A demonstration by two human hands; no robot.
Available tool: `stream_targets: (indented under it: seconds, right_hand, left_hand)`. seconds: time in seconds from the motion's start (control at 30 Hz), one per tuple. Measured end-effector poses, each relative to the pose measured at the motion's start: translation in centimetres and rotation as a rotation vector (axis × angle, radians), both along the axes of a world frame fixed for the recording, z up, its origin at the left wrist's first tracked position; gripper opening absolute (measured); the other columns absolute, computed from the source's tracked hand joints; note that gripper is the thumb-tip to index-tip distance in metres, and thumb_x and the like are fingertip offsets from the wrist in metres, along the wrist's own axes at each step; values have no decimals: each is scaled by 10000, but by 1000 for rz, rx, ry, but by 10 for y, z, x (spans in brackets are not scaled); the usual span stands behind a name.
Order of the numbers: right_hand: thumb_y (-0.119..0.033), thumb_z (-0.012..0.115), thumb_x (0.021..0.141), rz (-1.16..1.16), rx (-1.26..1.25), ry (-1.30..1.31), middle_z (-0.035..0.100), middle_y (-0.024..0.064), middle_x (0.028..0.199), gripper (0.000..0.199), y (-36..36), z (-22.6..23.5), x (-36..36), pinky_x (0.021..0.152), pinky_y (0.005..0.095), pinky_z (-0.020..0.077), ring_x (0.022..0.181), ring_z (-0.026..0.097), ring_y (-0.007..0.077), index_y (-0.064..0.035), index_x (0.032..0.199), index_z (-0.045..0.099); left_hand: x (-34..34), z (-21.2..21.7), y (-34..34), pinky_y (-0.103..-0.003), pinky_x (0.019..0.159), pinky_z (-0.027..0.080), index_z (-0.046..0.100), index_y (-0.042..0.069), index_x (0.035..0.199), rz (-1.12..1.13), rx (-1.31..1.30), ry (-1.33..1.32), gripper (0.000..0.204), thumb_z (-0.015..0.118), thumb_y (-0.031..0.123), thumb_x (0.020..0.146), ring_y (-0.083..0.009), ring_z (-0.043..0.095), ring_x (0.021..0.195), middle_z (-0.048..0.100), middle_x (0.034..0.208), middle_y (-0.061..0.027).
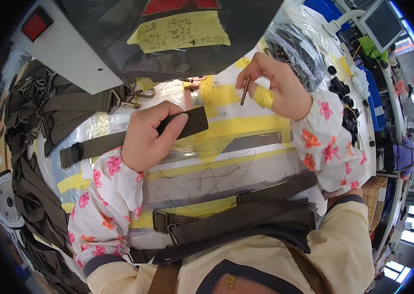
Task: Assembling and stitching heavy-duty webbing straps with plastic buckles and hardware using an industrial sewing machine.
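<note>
My left hand [150,130] is closed round a dark olive webbing strap [195,122], thumb on top, with the cut end sticking out toward the right. The strap's other part [101,146] runs left under the hand to a black slider [73,153]. Up and to the right, my right hand [278,83] pinches a thin, bronze-coloured metal piece [245,91], seen edge-on, so its full shape is unclear. Yellow tape [264,97] is wrapped round one finger of that hand. The two hands are apart, over the yellow-taped work surface [246,125].
A grey sewing machine head [177,59] overhangs the far side. Many straps with metal hooks [74,103] pile up at left. Webbing with a buckle [162,222] lies along the near edge. Loose threads [202,176] litter the surface. Bagged hardware [300,54] is at far right.
</note>
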State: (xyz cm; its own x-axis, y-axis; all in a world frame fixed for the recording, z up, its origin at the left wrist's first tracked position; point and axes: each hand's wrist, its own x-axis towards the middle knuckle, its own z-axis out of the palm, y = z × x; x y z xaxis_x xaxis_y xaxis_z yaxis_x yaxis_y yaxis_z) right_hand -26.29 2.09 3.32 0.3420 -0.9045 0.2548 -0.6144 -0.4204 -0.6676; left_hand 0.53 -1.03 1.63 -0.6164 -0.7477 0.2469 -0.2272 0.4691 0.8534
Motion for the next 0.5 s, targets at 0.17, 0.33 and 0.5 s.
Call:
stream_targets:
  seconds: [0.17,0.33,0.5]
  right_hand:
    - [-48,541,832,-156,326,-273,541,70,697,144,18,-18,66,593,252,433,674,551,113,14,925,450]
    - [-24,545,830,-246,164,-264,556,86,663,144,20,-19,84,546,268,435,573,541,131,15,929,448]
    - [-38,577,814,-115,-91,-44,542,109,668,166,25,-26,88,531,322,454,566,558,270,-18,886,428]
  left_hand:
    - [1,-1,1,-255,494,407,594,-8,850,33,-33,89,117,592,108,833,-112,483,506,560,611,-66]
    - [-8,-12,0,-387,464,421,572,52,838,94,-361,-186,117,612,141,773,-302,569,538,579,616,-126]
    - [-16,-6,6,-422,477,417,548,55,878,88,-184,-293,103,556,135,814,-320,574,547,574,612,-129]
